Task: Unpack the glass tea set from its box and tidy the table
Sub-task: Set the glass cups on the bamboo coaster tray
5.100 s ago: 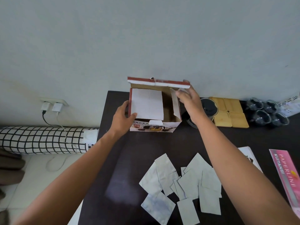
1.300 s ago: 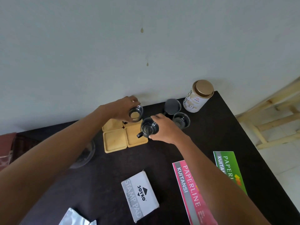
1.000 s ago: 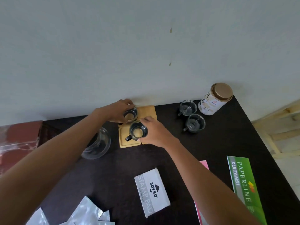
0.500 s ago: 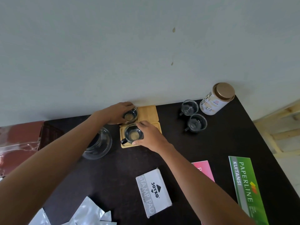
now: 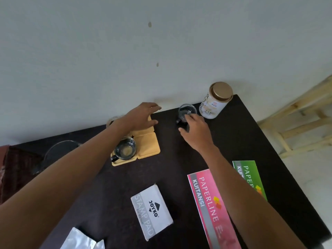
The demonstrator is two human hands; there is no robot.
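Note:
Four bamboo coasters [image 5: 148,145] lie in a square on the dark table [image 5: 233,141]. One glass cup [image 5: 125,149] stands on the near-left coaster. A second cup [image 5: 111,120] on the far-left coaster is mostly hidden behind my left forearm. My left hand [image 5: 142,117] hovers open over the far coasters, holding nothing. Two more cups stand near the tin: the far one [image 5: 187,110] is free, while my right hand [image 5: 195,131] curls around the near one [image 5: 181,123], which it largely covers. The glass teapot [image 5: 57,152] sits at the left.
A white tin with a gold lid [image 5: 216,100] stands at the far right corner against the wall. A stamp pad box [image 5: 151,212], pink [image 5: 210,205] and green [image 5: 248,175] receipt books and foil packets [image 5: 79,239] lie near me. A reddish box [image 5: 7,168] is at the left edge.
Both hands have let go of the cups they set on the coasters and moved right. My right hand has reached the near cup beside the tin.

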